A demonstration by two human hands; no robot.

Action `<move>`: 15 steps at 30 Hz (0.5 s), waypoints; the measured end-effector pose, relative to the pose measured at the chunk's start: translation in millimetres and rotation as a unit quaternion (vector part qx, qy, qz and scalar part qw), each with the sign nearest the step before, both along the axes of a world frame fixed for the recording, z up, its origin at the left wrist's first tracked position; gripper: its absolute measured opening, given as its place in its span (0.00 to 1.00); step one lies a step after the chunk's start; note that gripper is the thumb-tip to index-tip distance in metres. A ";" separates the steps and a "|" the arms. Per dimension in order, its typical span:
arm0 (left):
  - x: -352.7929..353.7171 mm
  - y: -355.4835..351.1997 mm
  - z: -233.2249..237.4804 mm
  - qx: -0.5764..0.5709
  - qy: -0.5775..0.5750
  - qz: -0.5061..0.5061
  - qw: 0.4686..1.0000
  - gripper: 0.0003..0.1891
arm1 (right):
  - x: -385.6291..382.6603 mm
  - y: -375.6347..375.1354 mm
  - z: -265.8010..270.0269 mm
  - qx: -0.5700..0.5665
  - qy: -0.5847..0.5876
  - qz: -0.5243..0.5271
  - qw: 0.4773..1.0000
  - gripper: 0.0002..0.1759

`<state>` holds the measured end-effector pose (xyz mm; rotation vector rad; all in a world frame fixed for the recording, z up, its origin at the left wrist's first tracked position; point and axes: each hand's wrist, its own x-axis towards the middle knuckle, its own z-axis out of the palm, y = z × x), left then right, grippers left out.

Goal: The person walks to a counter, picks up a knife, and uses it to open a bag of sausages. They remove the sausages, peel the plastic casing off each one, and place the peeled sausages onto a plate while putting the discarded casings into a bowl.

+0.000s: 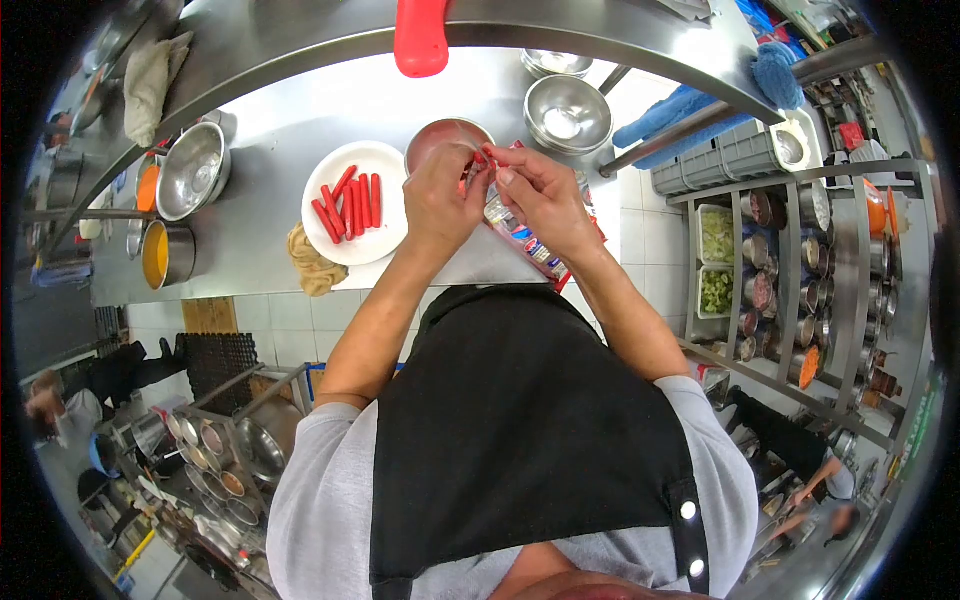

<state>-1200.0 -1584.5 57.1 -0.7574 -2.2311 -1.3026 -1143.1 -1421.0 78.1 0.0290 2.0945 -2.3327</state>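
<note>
My left hand [446,198] and my right hand [546,200] meet above the counter, fingertips pinched together. Between them is a red sausage [480,160], mostly covered by the fingers, so I cannot see its full length. Behind the hands a round bowl [432,133] shows a reddish inside. To the left, several red sausages [349,205] lie on a white plate [387,235]. A printed plastic package [530,245] lies under my right wrist, partly hidden by it.
Stacked metal bowls [568,112] stand behind on the right. A tan cloth [314,262] touches the plate's left edge. Further left are a steel bowl [193,172] and a pot with yellow contents [167,255]. A red handle [420,40] hangs from the overhead shelf. Other people are in the background.
</note>
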 end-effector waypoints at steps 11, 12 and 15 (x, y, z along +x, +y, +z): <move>3.0 -18.2 9.3 0.197 -0.336 -0.180 0.903 0.13 | 4.5 5.5 12.5 -0.068 -0.044 0.018 0.997 0.15; 2.8 -19.8 9.5 0.208 -0.350 -0.184 0.895 0.13 | 4.9 5.4 13.9 -0.068 -0.051 0.019 0.996 0.15; 2.4 -20.4 8.8 0.261 -0.383 -0.202 0.863 0.13 | 4.9 1.1 20.2 -0.098 -0.078 0.008 0.992 0.17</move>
